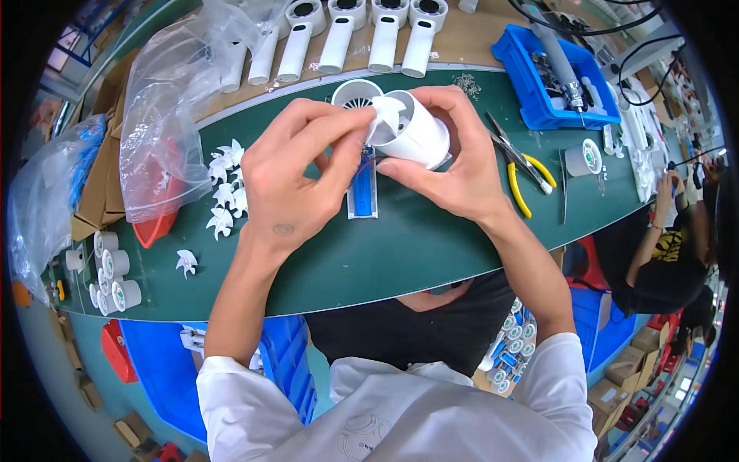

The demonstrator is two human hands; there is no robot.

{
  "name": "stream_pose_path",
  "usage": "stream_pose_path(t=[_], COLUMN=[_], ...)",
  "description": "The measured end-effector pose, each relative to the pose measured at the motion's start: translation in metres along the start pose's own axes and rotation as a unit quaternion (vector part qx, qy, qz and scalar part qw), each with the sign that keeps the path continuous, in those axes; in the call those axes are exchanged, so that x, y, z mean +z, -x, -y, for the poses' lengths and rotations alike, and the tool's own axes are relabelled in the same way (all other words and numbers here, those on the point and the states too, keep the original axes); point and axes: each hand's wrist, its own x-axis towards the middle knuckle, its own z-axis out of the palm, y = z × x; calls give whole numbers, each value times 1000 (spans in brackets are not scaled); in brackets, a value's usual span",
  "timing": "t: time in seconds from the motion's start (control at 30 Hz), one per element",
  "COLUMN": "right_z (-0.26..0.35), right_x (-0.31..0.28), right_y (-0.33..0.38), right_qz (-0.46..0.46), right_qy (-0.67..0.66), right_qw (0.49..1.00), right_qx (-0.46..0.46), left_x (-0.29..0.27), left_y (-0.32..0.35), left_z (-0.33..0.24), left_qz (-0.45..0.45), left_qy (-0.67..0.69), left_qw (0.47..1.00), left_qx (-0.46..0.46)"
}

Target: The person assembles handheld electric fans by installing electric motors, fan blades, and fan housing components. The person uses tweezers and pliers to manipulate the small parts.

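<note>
Two bare hands meet over a dark green bench mat (369, 254), forearms coming up from white rolled sleeves at the lower edge. The right hand (454, 165) wraps around a white cylindrical fan housing (416, 131), tilting its open end toward the left so the inside faces the other hand. The left hand (296, 173) pinches a small white impeller (382, 115) between thumb and fingertips right at that open mouth, apparently lining it up with the bore. Just below the housing, lying flat on the mat, is a narrow white handle shell with a blue part inside (362, 189), its round grille head (356, 94) peeking out behind the fingers.

Left of the hands, loose white impellers (225, 189) lie scattered within easy reach, one stray (186, 262) nearer the mat's edge, and a cluster of short white motor cylinders (114, 269) sits at the near left corner. Right of the hands, yellow-handled pliers (523, 173) rest on the mat. Farther back, a clear plastic bag (165, 100) slumps over a red bin, a row of white handheld fan bodies (346, 35) stands lined up on cardboard, and a blue tray (550, 77) holds a power screwdriver. Another person sits at the far right.
</note>
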Motion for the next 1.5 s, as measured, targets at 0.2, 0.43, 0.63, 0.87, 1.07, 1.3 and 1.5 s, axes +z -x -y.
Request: stream_pose_path(t=[0.2, 0.43, 0.63, 0.87, 1.07, 1.3, 1.5], right_z=[0, 0, 1, 0, 0, 0, -5], right_x=[2, 5, 7, 10, 9, 12, 6], right_y=[1, 3, 2, 1, 4, 6, 9], right_qz=[0, -4, 0, -19, -16, -23, -16], right_qy=[30, 32, 16, 1, 22, -37, -22], right_qw=[997, 997, 998, 997, 998, 998, 997], right_qx=[-66, -70, -59, -69, -62, -52, -67], left_x=[-3, -4, -4, -8, -9, -12, -7], left_y=[1, 2, 3, 3, 2, 2, 4], left_z=[-1, 3, 4, 4, 3, 1, 1], left_qz=[-8, 25, 41, 65, 80, 99, 104], left_qy=[-52, 7, 33, 83, 96, 127, 123], left_qw=[996, 998, 998, 994, 992, 986, 987], left_qx=[78, 54, 34, 3, 2, -38, 11])
